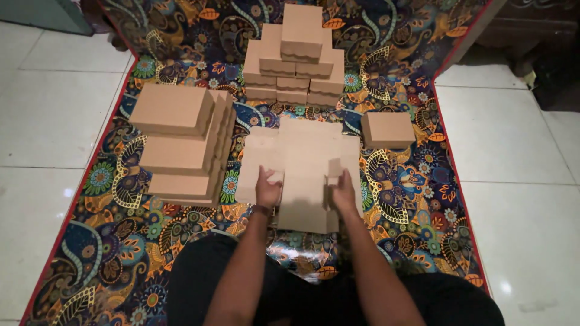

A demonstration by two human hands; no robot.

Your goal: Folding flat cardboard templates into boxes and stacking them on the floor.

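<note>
A flat, unfolded brown cardboard box blank [302,163] lies on the patterned mat in front of me. My left hand [267,188] grips a side flap on the blank's left part, thumb over the edge. My right hand [343,192] pinches a flap on its right part. Both hands sit at the near half of the blank, roughly a hand's width apart.
A tall stack of flat cardboard blanks [181,142] stands at the left. A pile of folded brown boxes [296,57] rises at the back. One folded box [386,128] sits alone at the right. The colourful mat [417,199] lies on white floor tiles [48,108].
</note>
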